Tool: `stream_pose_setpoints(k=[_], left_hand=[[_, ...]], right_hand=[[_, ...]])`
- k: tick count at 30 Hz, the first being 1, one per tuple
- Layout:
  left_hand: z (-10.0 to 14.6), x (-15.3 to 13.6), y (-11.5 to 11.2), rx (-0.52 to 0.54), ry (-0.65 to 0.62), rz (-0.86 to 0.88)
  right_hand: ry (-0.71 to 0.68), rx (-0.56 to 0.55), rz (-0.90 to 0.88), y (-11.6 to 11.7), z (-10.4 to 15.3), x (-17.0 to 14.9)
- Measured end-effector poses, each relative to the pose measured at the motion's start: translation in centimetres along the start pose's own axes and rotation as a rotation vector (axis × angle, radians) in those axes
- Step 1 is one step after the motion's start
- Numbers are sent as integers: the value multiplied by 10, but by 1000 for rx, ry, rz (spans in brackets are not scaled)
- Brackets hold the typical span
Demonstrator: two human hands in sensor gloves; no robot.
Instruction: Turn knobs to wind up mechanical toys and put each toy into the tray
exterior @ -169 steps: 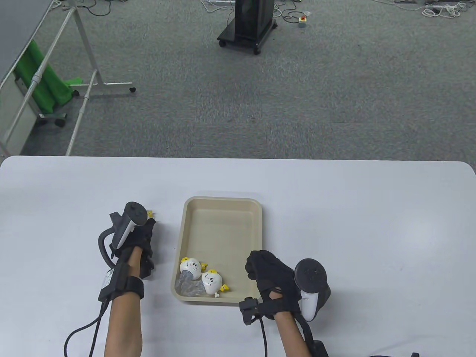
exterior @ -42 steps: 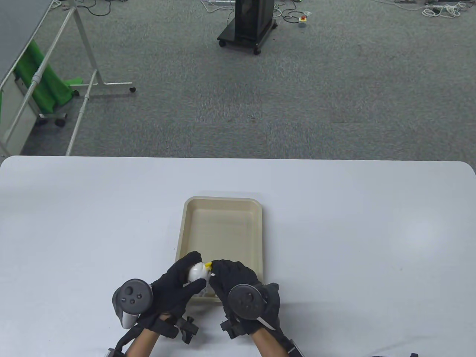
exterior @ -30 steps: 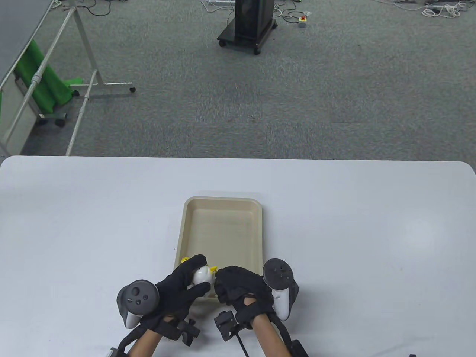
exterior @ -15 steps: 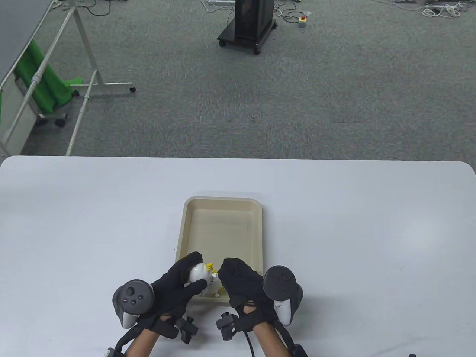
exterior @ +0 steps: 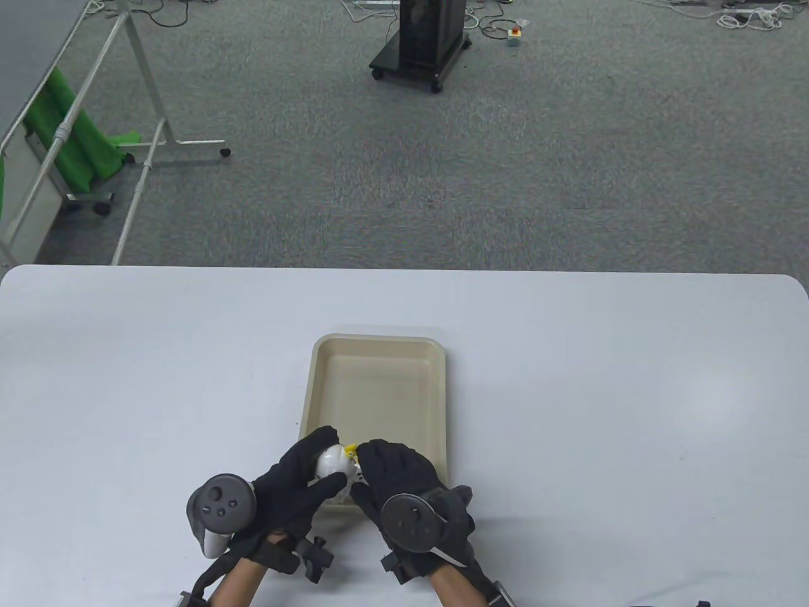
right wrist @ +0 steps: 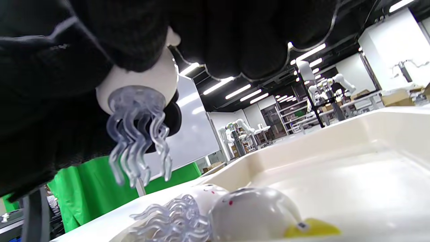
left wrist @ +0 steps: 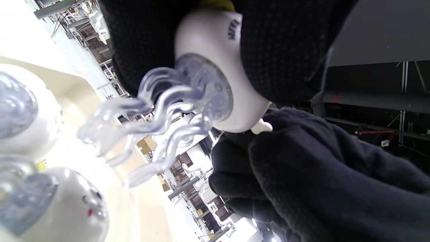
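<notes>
My left hand (exterior: 300, 474) grips a white jellyfish toy (exterior: 331, 460) above the near end of the beige tray (exterior: 379, 354). The toy's clear tentacles (left wrist: 151, 117) hang free under its white body (left wrist: 215, 43). My right hand (exterior: 392, 468) meets the toy from the right and pinches its small white knob (left wrist: 261, 127) between curled fingertips. Two more white jellyfish toys (right wrist: 255, 208) (right wrist: 201, 198) lie in the tray's near end, just below the held toy (right wrist: 141, 80). In the table view my hands hide them.
The tray's far half (exterior: 379, 392) holds nothing. The white table (exterior: 600, 392) spreads wide on both sides of the tray. Beyond the table's far edge are grey carpet, a black wheeled stand (exterior: 420, 44) and a white frame with green cloth (exterior: 69, 145).
My left hand brought a third toy from left of the tray to above its near end. In the last second my right hand rolled over, the tracker swinging from its right side to on top.
</notes>
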State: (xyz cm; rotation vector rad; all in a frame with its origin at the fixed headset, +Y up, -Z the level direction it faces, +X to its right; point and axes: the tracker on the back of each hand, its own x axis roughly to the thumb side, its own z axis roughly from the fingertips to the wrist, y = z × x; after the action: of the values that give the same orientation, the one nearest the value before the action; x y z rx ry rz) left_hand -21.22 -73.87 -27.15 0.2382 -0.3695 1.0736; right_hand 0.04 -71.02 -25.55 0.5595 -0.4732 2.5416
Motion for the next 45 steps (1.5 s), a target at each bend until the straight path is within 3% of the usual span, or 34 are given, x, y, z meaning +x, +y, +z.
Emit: stream_pose_setpoints(k=[8,11,16,23,26,30,35,40,42,45], left_hand=[[0,1,-3,-20,-6,-6],[0,1,-4,-26,-7,-9],[-1,3,-5,-45,-21,2],[-1,4,-6,-50,-20,38],[-1,6,-6,-41,-35,32],[-1,7,-7,-56,-52,-11],[-1,8,-11,-73,-57,-25],[0,3,-9,-65,-43,-26],[0,1,-7,-50,-30,-12],[-1,-1,-3,-26,-16,6]], right_hand=[[3,-45,-12,-2,-2,-3],[63,0,-141,-3,-6,-13],[219,95,-525,-1,-11,-38],[257,84,-613,-1,-13,-45],[390,87,-725,4,-13,-48],[716,138,-907,15,-1,-51],[853,171,-957,19,6,-54],[711,220,-909,18,1,-54],[623,164,-809,12,-1,-51],[467,-26,-608,-4,-2,-41]])
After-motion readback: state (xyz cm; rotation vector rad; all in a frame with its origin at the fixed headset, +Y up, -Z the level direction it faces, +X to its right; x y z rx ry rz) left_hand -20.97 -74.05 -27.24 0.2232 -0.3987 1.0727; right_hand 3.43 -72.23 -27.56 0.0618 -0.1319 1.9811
